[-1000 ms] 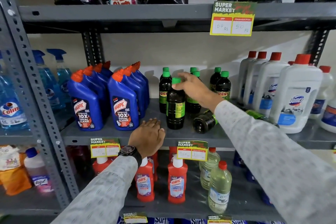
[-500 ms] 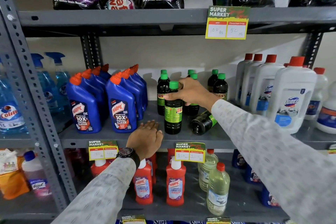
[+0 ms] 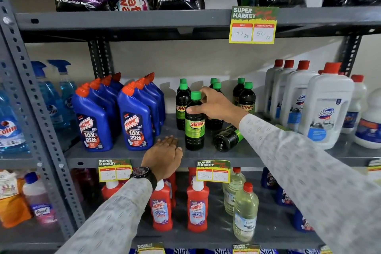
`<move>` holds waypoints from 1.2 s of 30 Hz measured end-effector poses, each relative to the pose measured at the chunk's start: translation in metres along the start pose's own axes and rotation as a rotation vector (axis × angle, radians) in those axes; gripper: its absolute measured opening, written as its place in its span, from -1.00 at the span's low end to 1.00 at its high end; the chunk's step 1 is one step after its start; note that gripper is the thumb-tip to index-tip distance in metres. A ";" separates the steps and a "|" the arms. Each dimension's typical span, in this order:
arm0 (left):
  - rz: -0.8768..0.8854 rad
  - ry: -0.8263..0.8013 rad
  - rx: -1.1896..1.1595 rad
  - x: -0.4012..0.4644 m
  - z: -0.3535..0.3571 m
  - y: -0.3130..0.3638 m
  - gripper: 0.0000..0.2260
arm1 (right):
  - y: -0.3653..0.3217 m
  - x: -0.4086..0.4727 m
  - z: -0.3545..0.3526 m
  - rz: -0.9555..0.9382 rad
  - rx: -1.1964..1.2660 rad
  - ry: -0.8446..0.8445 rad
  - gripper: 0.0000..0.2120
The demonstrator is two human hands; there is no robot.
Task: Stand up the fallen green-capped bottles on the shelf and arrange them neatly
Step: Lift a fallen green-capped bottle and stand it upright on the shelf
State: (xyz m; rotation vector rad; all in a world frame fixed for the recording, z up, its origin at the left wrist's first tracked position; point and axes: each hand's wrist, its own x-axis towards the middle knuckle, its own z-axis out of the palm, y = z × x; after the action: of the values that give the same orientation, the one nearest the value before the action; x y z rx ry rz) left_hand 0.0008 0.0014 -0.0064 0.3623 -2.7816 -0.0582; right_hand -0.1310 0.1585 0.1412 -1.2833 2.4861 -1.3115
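A dark green-capped bottle (image 3: 194, 130) with a "SUNNY" label stands near the front of the grey middle shelf (image 3: 243, 155). My right hand (image 3: 216, 105) grips it at the shoulder, just under the cap. Right of it, another green-capped bottle (image 3: 227, 140) lies on its side, base towards me, partly under my right sleeve. Several more green-capped bottles stand behind in rows, one at the left (image 3: 182, 105) and one at the right (image 3: 247, 97). My left hand (image 3: 164, 154) rests palm down on the shelf's front edge, holding nothing.
Blue Harpic bottles (image 3: 135, 121) stand close to the left, white red-capped jugs (image 3: 325, 109) to the right. Price tags (image 3: 213, 171) hang on the shelf lip. An upper shelf with pouches sits overhead. Red bottles fill the shelf below.
My right hand slid from the bottle's cap down to its shoulder, and the bottle turned so its label faces front. The left hand stayed on the shelf edge.
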 end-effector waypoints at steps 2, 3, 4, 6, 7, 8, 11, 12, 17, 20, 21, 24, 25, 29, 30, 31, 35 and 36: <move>0.000 0.003 0.006 0.000 0.000 0.000 -0.37 | 0.000 -0.002 0.001 -0.005 -0.016 0.005 -0.62; 0.000 0.003 0.010 0.000 0.001 0.000 -0.37 | 0.001 -0.002 0.000 0.005 0.002 -0.008 -0.59; 0.001 0.002 0.014 0.000 0.001 -0.001 -0.37 | 0.001 -0.002 -0.001 0.024 0.043 -0.027 -0.58; 0.003 0.004 0.019 0.001 0.001 -0.001 -0.37 | 0.001 -0.002 -0.002 0.078 0.145 -0.063 -0.60; 0.005 0.006 0.020 0.001 0.002 -0.001 -0.37 | 0.003 -0.001 -0.002 0.092 0.166 -0.070 -0.59; 0.006 0.008 0.021 0.001 0.002 -0.001 -0.37 | 0.004 -0.001 -0.002 0.093 0.159 -0.064 -0.58; 0.007 0.009 0.021 0.002 0.004 -0.002 -0.37 | 0.006 0.000 0.001 0.082 0.107 -0.012 -0.61; 0.008 0.009 0.021 0.002 0.004 -0.003 -0.37 | 0.006 -0.001 0.002 0.079 0.086 0.006 -0.61; 0.008 0.005 0.017 0.002 0.004 -0.002 -0.37 | 0.003 -0.008 -0.001 0.070 0.041 -0.001 -0.44; 0.005 -0.012 0.016 0.003 0.004 -0.003 -0.36 | 0.006 -0.012 -0.017 0.131 0.027 0.146 -0.36; 0.006 -0.013 0.020 0.004 0.005 -0.004 -0.36 | 0.010 -0.013 -0.024 0.166 -0.011 0.230 -0.43; 0.009 -0.009 0.026 0.004 0.006 -0.004 -0.35 | 0.029 -0.023 -0.040 0.373 -0.103 0.289 -0.60; 0.005 -0.010 0.015 0.004 0.006 -0.004 -0.35 | 0.036 -0.028 -0.043 0.436 -0.136 0.257 -0.61; 0.010 -0.009 0.006 0.004 0.005 -0.004 -0.33 | 0.059 -0.040 -0.037 0.665 -0.133 0.145 -0.43; 0.011 -0.009 0.007 0.003 0.005 -0.004 -0.33 | 0.063 -0.041 -0.034 0.722 -0.112 0.116 -0.33; 0.012 -0.011 0.008 0.003 0.004 -0.004 -0.32 | 0.065 -0.043 -0.030 0.776 -0.073 0.091 -0.27; 0.021 -0.017 0.017 0.004 0.005 -0.004 -0.22 | 0.070 -0.046 -0.019 0.896 0.283 0.136 -0.41; 0.020 -0.017 0.017 0.004 0.005 -0.005 -0.23 | 0.072 -0.046 -0.019 0.898 0.332 0.152 -0.48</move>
State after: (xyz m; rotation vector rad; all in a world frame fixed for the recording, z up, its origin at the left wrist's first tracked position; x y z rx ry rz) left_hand -0.0034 -0.0044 -0.0106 0.3394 -2.8040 -0.0335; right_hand -0.1554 0.2238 0.0883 0.0418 2.2891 -1.4515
